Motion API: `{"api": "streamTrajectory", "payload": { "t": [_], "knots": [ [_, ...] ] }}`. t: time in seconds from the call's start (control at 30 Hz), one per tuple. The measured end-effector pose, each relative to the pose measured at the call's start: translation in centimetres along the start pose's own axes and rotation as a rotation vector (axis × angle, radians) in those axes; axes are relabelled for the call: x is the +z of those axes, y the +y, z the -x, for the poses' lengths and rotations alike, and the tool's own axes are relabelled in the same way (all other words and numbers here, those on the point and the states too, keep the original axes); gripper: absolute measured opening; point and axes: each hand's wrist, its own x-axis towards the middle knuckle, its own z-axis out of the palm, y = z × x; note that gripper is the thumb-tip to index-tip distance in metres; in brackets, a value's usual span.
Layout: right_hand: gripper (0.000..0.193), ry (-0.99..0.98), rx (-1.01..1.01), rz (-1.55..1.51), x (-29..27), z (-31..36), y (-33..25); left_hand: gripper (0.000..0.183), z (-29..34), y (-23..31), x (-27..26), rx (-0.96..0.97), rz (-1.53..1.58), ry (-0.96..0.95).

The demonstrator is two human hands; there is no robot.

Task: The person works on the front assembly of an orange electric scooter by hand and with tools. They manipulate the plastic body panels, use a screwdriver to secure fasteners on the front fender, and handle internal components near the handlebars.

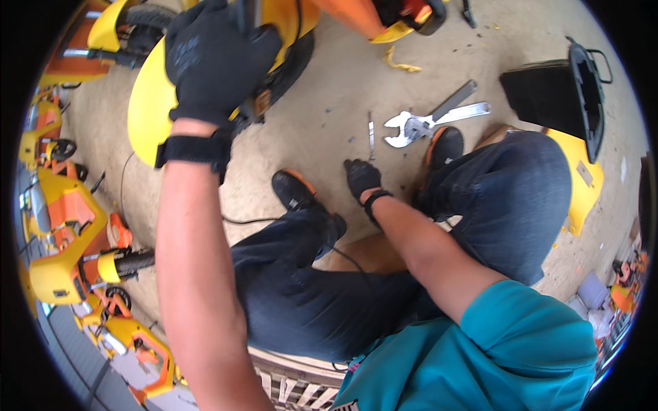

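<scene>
My left hand (212, 58), in a black glove, is raised and closed over the top of a yellow and orange vehicle body (147, 103) with a black wheel beneath it. My right hand (361, 176), also gloved in black, reaches down to the concrete floor between my two black shoes, fingers pointing at a thin metal bit (371, 135). Whether it touches anything I cannot tell. Just beyond lie two silver open-ended wrenches (418, 125) and a grey flat bar (454, 100), crossed over one another.
A black plastic cover (562, 92) sits on a yellow panel (582, 188) at right. Several yellow and orange ride-on vehicle parts (62, 240) crowd the left side. A yellow plastic scrap (401, 63) lies on the floor. A thin black cable (250, 220) runs under my leg.
</scene>
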Motion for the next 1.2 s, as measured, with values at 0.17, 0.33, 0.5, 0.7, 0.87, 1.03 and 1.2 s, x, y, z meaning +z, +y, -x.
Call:
{"api": "streamTrajectory", "payload": {
  "t": [0.17,0.33,0.5,0.7,0.87,1.03,1.2],
  "knots": [
    [0.023,-0.159,0.188,-0.087,-1.3,-0.2,-0.3,0.043,0.2,0.1,0.6,0.0,-0.055,0.091],
    [0.036,-0.25,0.285,-0.23,-5.5,-3.5,-0.4,0.034,0.1,1.2,-0.3,0.013,0.035,0.125],
    [0.03,-0.282,-0.098,-0.003,-14.4,-7.5,-0.4,0.037,0.4,0.7,-0.7,0.043,-0.039,0.146],
    [0.03,-0.147,-0.172,0.032,-30.0,-9.4,4.3,0.036,-0.8,3.1,-1.1,0.02,-0.01,0.06],
    [0.026,0.029,0.06,-0.365,-53.2,-2.0,1.3,0.041,0.0,2.5,-2.6,-0.036,-0.013,0.024],
    [0.016,0.4,-0.702,0.479,-63.1,6.5,9.6,0.047,0.2,1.5,-1.9,-0.033,-0.031,0.026],
    [0.021,0.157,0.198,-0.315,-57.8,13.6,14.8,0.05,-0.2,2.0,-1.9,-0.004,-0.042,0.0]
  ]
}}
